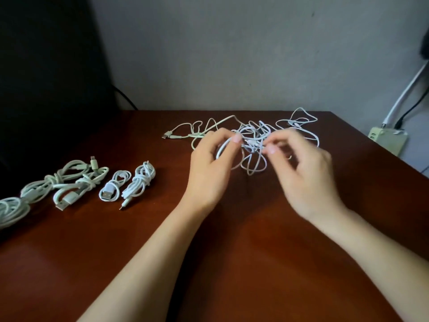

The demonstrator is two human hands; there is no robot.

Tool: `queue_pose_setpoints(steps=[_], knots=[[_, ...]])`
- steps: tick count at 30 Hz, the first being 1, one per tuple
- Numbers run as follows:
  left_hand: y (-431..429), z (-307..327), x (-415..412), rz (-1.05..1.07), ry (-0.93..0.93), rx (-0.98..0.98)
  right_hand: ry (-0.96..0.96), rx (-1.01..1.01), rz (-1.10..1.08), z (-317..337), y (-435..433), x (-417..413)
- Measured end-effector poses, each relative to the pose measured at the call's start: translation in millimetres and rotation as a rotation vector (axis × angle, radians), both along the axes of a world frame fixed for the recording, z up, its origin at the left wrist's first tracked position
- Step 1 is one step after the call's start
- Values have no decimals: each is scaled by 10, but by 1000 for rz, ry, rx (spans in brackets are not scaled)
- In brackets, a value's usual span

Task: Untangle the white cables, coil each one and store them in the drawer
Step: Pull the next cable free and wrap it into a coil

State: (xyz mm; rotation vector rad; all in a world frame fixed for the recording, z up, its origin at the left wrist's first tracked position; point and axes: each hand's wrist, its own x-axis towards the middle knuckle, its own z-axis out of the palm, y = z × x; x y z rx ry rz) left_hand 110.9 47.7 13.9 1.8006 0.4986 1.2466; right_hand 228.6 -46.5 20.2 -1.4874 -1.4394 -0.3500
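A tangle of white cables [253, 140] lies near the far edge of the brown table [232, 252], with loose loops spreading left and right. My left hand [209, 168] pinches a white loop at the tangle's left side. My right hand [301, 173] pinches a strand at its right side between thumb and forefinger. Several coiled white cables [139, 180] lie in a row on the left of the table. No drawer is in view.
A USB plug end [165, 135] of the tangle points left. A pale power strip [387, 139] with a white and a black lead sits off the table's far right corner. A dark object fills the back left.
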Motion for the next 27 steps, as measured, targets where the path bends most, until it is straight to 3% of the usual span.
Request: queue_pose_setpoints(steps=[3, 6, 9, 12, 14, 16, 20, 22, 27], knots=[[-99, 21, 13, 27, 66, 172, 643, -126, 6, 102, 42, 92], [-166, 21, 6, -45, 162, 348, 1078, -289, 100, 156, 54, 162], [-212, 19, 1, -157, 218, 397, 1260, -285, 207, 131, 54, 200], [-233, 10, 5, -227, 252, 331, 1305, -200, 232, 106, 59, 252], [-220, -3, 11, -246, 249, 286, 1233, -172, 179, 102, 65, 291], [-210, -8, 20, -241, 220, 243, 1032, -114, 89, 100, 78, 333], [-216, -11, 32, -289, 224, 57, 246, 62, -182, 80, 27, 342], [-200, -4, 35, -335, 233, -102, -62, 118, -216, 53, -6, 315], [-155, 57, 21, -323, 258, -475, -375, 116, -50, 45, -28, 202]])
